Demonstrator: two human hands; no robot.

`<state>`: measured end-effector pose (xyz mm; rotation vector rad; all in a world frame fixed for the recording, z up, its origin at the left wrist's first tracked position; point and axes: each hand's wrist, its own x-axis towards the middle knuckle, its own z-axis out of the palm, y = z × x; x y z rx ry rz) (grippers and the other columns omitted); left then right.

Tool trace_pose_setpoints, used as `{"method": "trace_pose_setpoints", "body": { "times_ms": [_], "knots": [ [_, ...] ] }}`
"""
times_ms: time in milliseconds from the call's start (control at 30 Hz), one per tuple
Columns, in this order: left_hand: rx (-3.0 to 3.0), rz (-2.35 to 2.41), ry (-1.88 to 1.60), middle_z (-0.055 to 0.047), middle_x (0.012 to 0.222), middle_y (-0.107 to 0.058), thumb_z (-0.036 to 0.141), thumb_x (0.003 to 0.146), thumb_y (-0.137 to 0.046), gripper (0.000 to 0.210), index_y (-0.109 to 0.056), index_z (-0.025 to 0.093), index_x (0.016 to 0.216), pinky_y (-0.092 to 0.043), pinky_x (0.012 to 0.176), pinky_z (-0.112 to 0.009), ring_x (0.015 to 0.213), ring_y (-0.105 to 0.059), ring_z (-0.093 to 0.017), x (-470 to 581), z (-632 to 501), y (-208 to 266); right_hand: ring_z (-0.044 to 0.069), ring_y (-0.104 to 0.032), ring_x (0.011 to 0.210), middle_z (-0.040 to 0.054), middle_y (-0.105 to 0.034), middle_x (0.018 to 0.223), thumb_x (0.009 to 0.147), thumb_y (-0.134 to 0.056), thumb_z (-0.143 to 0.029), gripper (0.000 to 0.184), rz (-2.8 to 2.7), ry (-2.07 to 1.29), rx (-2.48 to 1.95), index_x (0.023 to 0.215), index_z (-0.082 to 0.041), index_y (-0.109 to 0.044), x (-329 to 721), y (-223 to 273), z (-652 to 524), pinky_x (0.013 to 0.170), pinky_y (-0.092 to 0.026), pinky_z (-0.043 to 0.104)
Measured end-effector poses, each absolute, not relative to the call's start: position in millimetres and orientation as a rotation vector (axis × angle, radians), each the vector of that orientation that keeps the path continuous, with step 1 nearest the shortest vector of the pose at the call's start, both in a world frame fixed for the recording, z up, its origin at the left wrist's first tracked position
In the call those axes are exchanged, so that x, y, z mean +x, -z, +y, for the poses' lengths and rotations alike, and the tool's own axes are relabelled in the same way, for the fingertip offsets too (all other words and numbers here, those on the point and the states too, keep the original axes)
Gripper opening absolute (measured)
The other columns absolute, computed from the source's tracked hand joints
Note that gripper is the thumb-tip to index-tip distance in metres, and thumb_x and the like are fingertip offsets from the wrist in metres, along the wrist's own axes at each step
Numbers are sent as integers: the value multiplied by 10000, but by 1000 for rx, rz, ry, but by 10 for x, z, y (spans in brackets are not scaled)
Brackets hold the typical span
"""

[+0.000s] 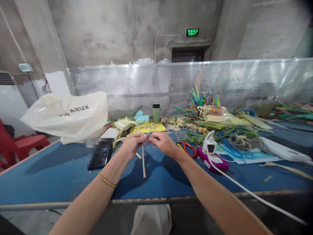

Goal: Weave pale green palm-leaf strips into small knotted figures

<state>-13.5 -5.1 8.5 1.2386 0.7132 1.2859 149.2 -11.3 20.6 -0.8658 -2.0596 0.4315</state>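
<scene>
My left hand [134,144] is closed in a pinch on a pale, flat plant-fibre strip [143,164], whose loose end hangs down over the blue table. My right hand [163,143] meets it fingertip to fingertip, with thumb and finger pressed together. What sits between the right fingertips is too small and too covered to make out. Just behind both hands lies a yellow sheet [158,127] with small pale scraps on it. A short cut piece of strip [139,156] rests on the table beside the hanging end.
Left of my hands are a dark phone [99,156] and a big white plastic bag [73,120]. A green bottle [156,113] stands behind. On the right lie red-handled scissors [189,149], a purple power block [212,160] with a white cable, coiled cords [236,143] and coloured strips [200,101].
</scene>
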Motion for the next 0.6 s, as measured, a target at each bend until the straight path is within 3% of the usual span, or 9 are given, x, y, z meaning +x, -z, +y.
{"method": "trace_pose_setpoints", "body": {
  "times_ms": [300,500,600],
  "knots": [
    [1162,702,-1251,-18,531,-565,241,569,-798,213,-634,107,546,-370,565,-248,530,-488,-90,-167,-57,-114,101,-438,564,-23,-524,566,811,-525,-229,232,-2045,-382,-845,595,-159,-569,1491,-159,-67,556,-320,219],
    [1398,751,-1256,-27,569,-583,290,639,-754,215,-646,114,577,-344,567,-243,556,-477,-93,-162,-76,-109,106,-457,528,-9,-532,548,835,-502,-389,336,-1841,-608,-925,598,-159,-562,1485,-184,-64,506,-336,223],
    [1560,816,-1263,-25,568,-588,314,678,-721,230,-647,118,584,-323,561,-246,551,-463,-93,-133,-78,-83,100,-457,510,-12,-534,546,784,-566,-400,309,-1670,-693,-942,597,-156,-547,1477,-223,-89,504,-352,224]
  ]
}}
